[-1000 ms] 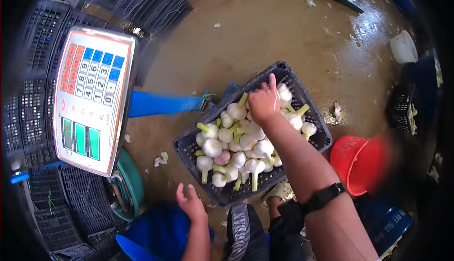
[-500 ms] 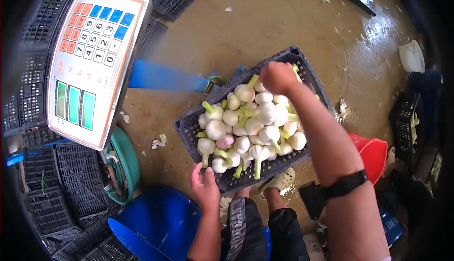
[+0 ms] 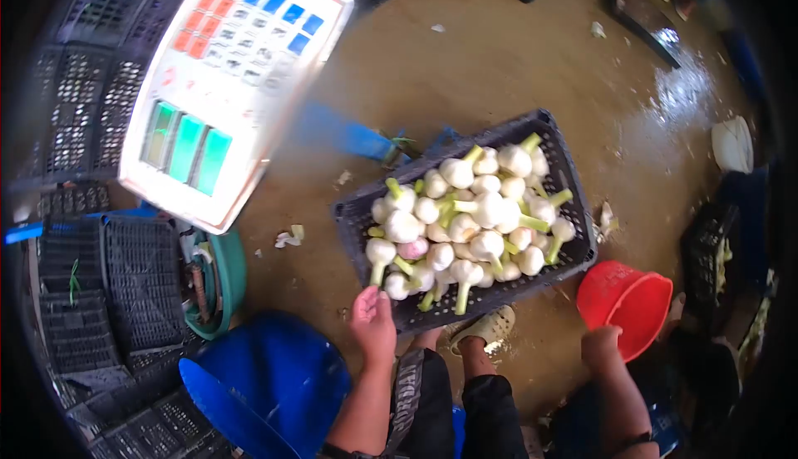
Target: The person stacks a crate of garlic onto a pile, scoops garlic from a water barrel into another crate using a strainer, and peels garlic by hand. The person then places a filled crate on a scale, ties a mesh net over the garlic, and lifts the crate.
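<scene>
A black plastic crate point(image 3: 573, 226) holds several white garlic bulbs point(image 3: 489, 208) with trimmed green stems, and one pinkish garlic bulb point(image 3: 413, 249). My left hand point(image 3: 371, 323) is at the crate's near left corner, its fingers stretched toward the rim and a garlic stem; whether they touch is unclear. Down at the right, my right hand point(image 3: 600, 347) is closed beside the near rim of a red bucket point(image 3: 609, 286). Its fingertips are hidden, so anything they hold cannot be made out.
A scale display with keypad point(image 3: 224, 93) stands upper left. Stacked black crates point(image 3: 141, 284), a green tub point(image 3: 229, 280) and a blue tub point(image 3: 274, 384) are at the left. A white bucket point(image 3: 731, 145) stands far right. Garlic scraps point(image 3: 290, 236) lie on the wet floor.
My right hand has moved from above the garlic at the crate's far side down to the red bucket. My left hand stays near the crate corner, its fingers closer together. The view has shifted.
</scene>
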Motion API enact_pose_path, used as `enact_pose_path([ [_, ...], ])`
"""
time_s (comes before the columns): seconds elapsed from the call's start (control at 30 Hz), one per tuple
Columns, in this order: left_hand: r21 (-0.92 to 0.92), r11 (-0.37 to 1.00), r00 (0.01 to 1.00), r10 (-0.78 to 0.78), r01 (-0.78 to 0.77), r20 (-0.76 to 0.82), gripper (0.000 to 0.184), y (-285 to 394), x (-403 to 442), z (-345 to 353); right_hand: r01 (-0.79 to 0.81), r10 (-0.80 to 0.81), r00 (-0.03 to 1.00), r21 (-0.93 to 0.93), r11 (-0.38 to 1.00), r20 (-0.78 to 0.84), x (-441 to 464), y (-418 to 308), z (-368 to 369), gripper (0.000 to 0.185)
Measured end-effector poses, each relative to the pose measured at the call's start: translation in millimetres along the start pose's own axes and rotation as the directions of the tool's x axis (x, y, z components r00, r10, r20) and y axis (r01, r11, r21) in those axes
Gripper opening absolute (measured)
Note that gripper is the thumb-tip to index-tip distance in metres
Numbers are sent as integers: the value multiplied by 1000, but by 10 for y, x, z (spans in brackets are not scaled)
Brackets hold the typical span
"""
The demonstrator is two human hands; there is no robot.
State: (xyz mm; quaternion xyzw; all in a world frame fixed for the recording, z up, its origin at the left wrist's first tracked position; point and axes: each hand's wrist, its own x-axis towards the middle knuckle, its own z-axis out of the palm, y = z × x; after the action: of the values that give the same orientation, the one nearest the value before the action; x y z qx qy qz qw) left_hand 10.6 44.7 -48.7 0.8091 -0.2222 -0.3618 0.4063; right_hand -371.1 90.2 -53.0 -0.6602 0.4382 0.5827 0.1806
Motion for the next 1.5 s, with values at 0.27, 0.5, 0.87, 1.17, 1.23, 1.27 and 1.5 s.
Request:
enact_pose_path([
  [0.27,83,996,1000,30,-30,2,22,-158,-47,76,363,32,915,852,377,-403,-197,-553,-437,20],
  [0.5,508,801,949,271,-315,161,35,-148,190,590,548,183,791,809,215,-584,-142,-780,-888,16],
  [0.87,791,398,883,273,-464,381,27,-476,578,764,481,396,707,809,339,-586,37,-679,-1246,51],
  [1.17,601,513,787,330,-613,521,35,-173,361,331,632,358,547,654,415,-757,565,-989,-1750,32],
  [1.23,308,743,794,481,-594,371,33,-222,155,75,726,308,507,592,352,-805,329,-1085,-1858,31],
  [1.27,142,915,902,330,-378,279,35,-110,-27,-39,788,289,489,559,258,-823,224,-1157,-1895,33],
  [1.5,-227,953,980,-190,200,65,35,-222,-284,-623,585,280,582,633,508,-763,411,-1209,-1858,59],
])
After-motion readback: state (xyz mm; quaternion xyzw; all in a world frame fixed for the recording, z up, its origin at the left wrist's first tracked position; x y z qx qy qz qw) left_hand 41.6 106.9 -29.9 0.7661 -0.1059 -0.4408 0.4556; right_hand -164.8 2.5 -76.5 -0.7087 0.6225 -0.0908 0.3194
